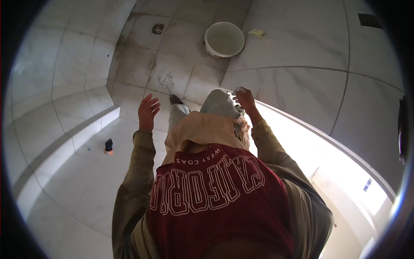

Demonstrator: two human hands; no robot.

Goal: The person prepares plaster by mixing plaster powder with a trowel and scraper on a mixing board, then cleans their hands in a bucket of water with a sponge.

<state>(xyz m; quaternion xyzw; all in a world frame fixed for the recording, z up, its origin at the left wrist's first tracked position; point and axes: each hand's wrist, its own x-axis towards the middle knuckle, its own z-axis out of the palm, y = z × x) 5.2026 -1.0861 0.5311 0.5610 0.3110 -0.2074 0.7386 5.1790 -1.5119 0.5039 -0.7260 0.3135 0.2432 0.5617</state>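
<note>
My left hand (148, 111) is raised over the tiled floor, palm partly turned in, with its fingers apart and nothing in it. My right hand (244, 97) is beside my right knee, close to the edge of the tiled wall. Its fingers are bent, with something whitish at the fingertips that is too small to make out. Below it, the light trousers (220, 103) have a torn, ragged patch at the side. A dark shoe (175, 99) shows past the other trouser leg.
A white bucket (224, 39) stands on the dirty floor tiles against the right wall. Near it a yellowish scrap (256, 33) shows. A floor drain hole (158, 29) lies farther left. A black brush-like object with an orange base (108, 146) is at left, beside a low tiled ledge (92, 123).
</note>
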